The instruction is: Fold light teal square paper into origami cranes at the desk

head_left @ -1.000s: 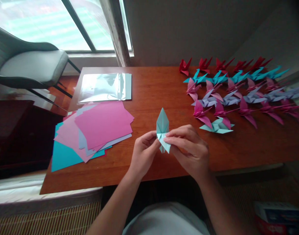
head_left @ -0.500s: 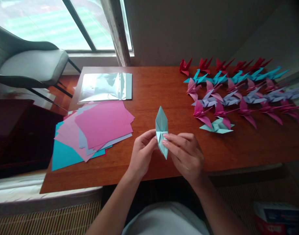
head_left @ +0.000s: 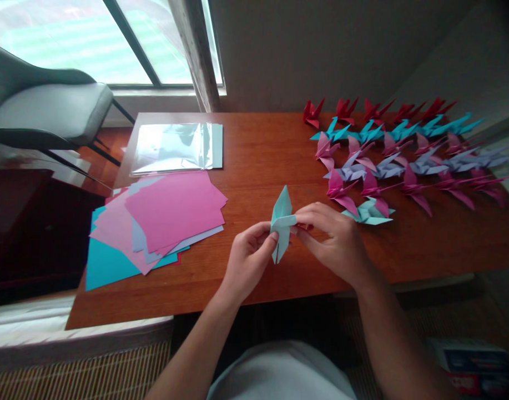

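A pale mint folded paper (head_left: 283, 205), long and diamond-shaped with a split lower end, is held above the near part of the table. My left hand (head_left: 252, 253) is closed on its left side, thumb on the front at the middle. My right hand (head_left: 331, 236) pinches a narrow flap that sticks out to the right from the paper's middle. The fingertips behind the paper are partly hidden. Beyond my right hand, a finished mint paper crane (head_left: 369, 212) sits on the table, partly covered by a magenta wing.
Paper cranes stand in rows at the right: red (head_left: 344, 111), turquoise (head_left: 368, 132), pink (head_left: 326, 149), lavender (head_left: 387, 166) and magenta (head_left: 416, 190). Fanned coloured sheets (head_left: 175, 214) lie left on the wooden table (head_left: 254, 150), with a clear packet (head_left: 171, 147) behind. A chair (head_left: 50, 105) stands beyond.
My right hand has shifted right and now pinches a flap drawn out sideways, where it earlier pressed on the paper's front. The paper has tilted slightly; my left hand keeps its hold.
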Motion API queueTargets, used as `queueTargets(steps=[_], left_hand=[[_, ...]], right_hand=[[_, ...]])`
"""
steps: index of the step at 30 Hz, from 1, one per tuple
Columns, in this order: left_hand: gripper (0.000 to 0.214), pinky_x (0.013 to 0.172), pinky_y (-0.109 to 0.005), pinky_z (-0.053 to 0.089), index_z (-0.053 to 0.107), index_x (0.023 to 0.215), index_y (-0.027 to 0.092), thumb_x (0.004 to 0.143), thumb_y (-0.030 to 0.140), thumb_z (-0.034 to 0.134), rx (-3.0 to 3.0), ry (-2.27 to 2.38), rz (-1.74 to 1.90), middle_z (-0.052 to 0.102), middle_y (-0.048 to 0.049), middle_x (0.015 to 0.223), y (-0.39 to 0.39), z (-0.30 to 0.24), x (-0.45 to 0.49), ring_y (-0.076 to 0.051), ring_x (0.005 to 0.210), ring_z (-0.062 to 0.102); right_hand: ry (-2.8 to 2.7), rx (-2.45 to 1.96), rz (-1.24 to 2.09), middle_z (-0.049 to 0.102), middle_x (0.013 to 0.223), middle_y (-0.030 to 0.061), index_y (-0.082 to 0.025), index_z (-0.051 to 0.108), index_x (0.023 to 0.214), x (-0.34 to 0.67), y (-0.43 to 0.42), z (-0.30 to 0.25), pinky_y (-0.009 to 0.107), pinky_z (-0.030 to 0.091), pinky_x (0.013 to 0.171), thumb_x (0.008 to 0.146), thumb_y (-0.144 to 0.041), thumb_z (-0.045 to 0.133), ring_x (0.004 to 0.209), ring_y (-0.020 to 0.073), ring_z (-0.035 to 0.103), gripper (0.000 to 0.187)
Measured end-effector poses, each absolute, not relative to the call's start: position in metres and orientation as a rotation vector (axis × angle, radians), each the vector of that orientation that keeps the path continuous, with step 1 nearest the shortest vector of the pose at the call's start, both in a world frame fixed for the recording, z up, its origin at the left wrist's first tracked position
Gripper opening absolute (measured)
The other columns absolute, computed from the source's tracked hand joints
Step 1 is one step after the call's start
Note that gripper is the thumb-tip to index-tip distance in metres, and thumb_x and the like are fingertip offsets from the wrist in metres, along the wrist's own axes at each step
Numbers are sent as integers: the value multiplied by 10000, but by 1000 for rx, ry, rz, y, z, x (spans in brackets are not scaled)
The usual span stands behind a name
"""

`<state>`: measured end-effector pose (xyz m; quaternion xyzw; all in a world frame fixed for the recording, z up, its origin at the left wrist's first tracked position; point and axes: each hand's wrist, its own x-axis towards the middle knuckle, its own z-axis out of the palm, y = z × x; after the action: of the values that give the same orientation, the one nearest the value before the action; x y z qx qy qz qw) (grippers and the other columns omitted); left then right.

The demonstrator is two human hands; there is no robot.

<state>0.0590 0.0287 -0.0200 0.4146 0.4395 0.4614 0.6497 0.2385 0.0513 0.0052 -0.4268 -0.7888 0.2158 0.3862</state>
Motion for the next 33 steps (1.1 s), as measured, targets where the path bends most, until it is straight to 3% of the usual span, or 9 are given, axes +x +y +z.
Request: queueTargets(steps=[8,17,28,33], left_hand=[[223,780,-271,533,775,1016,157,885,324,708,940,980,1016,778,-63,931,29,-19,59,-194,828,696],[244,745,-274,537,782,1015,148,869,335,723,897,994,1024,777,-69,904,30,-19,58,-196,787,695],[271,776,-291,547,773,1042,149,887,359,703,958,980,991,783,-76,931,30,-22,59,-207,794,717],[252,786,-283,544,773,1045,159,892,346,697,952,978,1005,781,-64,934,30,-22,59,-199,809,711]], right_hand=[[-2204,-1045,405,708,905,57,-220,671,952,243,55,6,360,520,756,957,-170,601,851,205,635,86],[-2212,-980,334,725,949,56,-257,689,1039,245,53,1,394,541,813,961,-170,588,901,221,658,154],[-2302,-987,348,718,922,58,-232,653,1009,248,56,8,400,546,804,990,-205,544,875,222,660,114],[-2314,-1007,189,703,893,66,-231,646,989,240,51,4,400,543,799,971,-166,560,874,232,641,110]])
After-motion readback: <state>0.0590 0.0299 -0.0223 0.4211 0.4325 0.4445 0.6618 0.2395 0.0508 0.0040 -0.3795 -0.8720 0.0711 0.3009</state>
